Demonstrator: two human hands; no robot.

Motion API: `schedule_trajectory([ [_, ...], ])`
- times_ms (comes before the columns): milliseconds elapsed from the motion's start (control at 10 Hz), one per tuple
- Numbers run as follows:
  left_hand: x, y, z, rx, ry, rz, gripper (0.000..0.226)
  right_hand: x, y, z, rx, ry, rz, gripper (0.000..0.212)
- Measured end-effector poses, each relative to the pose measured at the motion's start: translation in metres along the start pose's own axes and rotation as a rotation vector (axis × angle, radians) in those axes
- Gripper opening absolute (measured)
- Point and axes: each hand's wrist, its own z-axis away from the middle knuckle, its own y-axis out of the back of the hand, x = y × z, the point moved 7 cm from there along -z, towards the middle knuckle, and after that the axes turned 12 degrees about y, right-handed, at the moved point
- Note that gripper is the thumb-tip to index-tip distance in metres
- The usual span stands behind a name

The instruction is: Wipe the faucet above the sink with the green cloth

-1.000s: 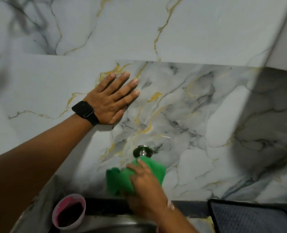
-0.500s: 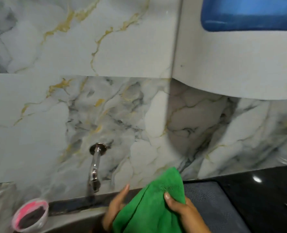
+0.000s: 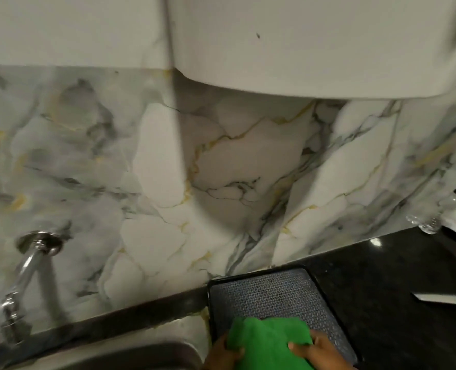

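The chrome faucet (image 3: 25, 271) juts from the marble wall at the left and bends down over the steel sink (image 3: 130, 355), whose rim shows at the bottom. The green cloth (image 3: 268, 343) is bunched at the bottom centre, over the near edge of a dark mesh mat. My left hand (image 3: 221, 353) grips its left side and my right hand (image 3: 319, 352) grips its right side. Both hands are well to the right of the faucet and cut off by the frame's lower edge.
A dark patterned mat (image 3: 275, 297) in a black frame lies on the black countertop (image 3: 395, 289) right of the sink. A white cabinet (image 3: 315, 41) hangs overhead. Clear glass items (image 3: 430, 222) stand at the far right by the wall.
The view has swung right and down. My left hand left the wall and joined the right on the cloth. The cloth came off the faucet and now sits over the mat.
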Motion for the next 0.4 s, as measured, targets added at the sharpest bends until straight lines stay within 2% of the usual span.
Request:
schedule_trajectory([
  [100,0.037,-0.018,-0.047,0.145,-0.019,0.066,0.053,0.003,0.02,-0.03,-0.028,0.028,0.108,0.021],
  [200,0.063,-0.039,-0.079,0.166,-0.006,0.101,0.049,0.002,0.035,-0.068,0.122,0.04,0.246,0.024],
  [300,0.063,-0.037,-0.108,0.147,0.018,0.255,0.053,0.02,0.037,-0.088,0.166,0.005,0.264,0.028],
  [400,0.052,-0.032,-0.128,0.201,0.047,0.273,0.054,0.026,0.044,-0.092,0.227,-0.002,0.339,0.044],
])
